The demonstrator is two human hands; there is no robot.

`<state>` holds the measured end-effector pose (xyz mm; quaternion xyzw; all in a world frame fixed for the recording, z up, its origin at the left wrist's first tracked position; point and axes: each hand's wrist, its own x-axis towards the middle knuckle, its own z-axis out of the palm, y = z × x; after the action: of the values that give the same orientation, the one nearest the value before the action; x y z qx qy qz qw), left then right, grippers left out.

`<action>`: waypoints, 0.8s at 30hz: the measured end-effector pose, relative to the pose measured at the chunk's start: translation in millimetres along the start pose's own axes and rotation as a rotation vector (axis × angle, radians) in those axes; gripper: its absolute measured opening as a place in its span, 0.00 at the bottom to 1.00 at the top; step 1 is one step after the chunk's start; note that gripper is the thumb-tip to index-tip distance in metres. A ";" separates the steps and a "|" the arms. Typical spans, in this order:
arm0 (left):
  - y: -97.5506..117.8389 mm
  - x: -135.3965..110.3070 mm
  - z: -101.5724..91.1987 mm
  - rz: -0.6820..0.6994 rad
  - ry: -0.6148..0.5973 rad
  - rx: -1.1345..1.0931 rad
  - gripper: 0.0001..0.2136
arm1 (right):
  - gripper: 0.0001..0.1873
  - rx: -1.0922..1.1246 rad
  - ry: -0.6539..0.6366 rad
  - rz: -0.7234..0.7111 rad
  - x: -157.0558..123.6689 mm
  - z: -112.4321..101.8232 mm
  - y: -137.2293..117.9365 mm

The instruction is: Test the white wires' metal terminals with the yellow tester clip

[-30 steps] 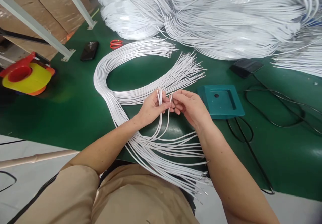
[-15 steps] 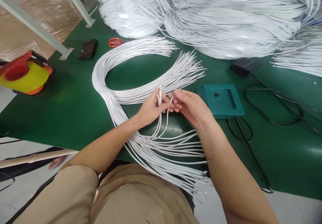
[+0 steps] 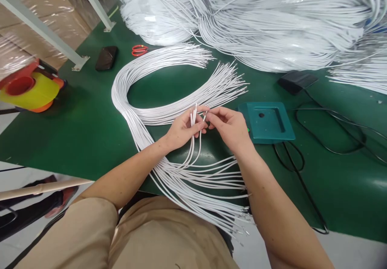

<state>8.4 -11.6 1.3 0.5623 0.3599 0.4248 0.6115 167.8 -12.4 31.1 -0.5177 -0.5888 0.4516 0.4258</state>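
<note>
My left hand is closed on a few white cables whose ends stand up between its fingers. One of these cables stands a little apart, its tip toward my right hand. At that tip, the thumb and index finger of my right hand are pinched together. A curved bundle of white cables with metal-tipped ends lies behind my hands. From it, several loose cables fan out beneath my wrists toward the table's front edge.
Large heaps of white cable fill the back of the green table. A teal device with black cords sits to the right, near a black block. Red-handled scissors, a dark box and a tape dispenser are at left.
My right hand has turned, showing more of its back, and its fingers have drawn in at the cable tip. My left hand still holds its cables in nearly the same place.
</note>
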 end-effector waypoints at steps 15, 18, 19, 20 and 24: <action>0.3 0.7 -5.7 -0.031 0.017 0.061 0.23 | 0.17 -0.073 0.004 -0.071 1.6 -0.4 3.0; 0.6 0.8 -5.6 -0.011 0.012 0.100 0.23 | 0.12 -0.028 -0.016 -0.018 3.5 -0.9 2.9; 0.3 0.9 -5.9 -0.007 0.011 0.103 0.23 | 0.11 -0.013 -0.034 -0.006 4.1 -1.4 2.7; -0.3 1.1 -6.4 -0.006 0.010 0.104 0.23 | 0.10 0.005 -0.055 0.005 4.5 -1.8 2.4; -3.2 1.5 -8.0 -0.003 -0.019 0.082 0.24 | 0.06 0.096 -0.062 0.060 5.3 -2.5 1.7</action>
<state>1.9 -7.2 -2.7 0.5903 0.3723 0.4033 0.5918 170.1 -6.8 30.2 -0.4998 -0.5638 0.5076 0.4178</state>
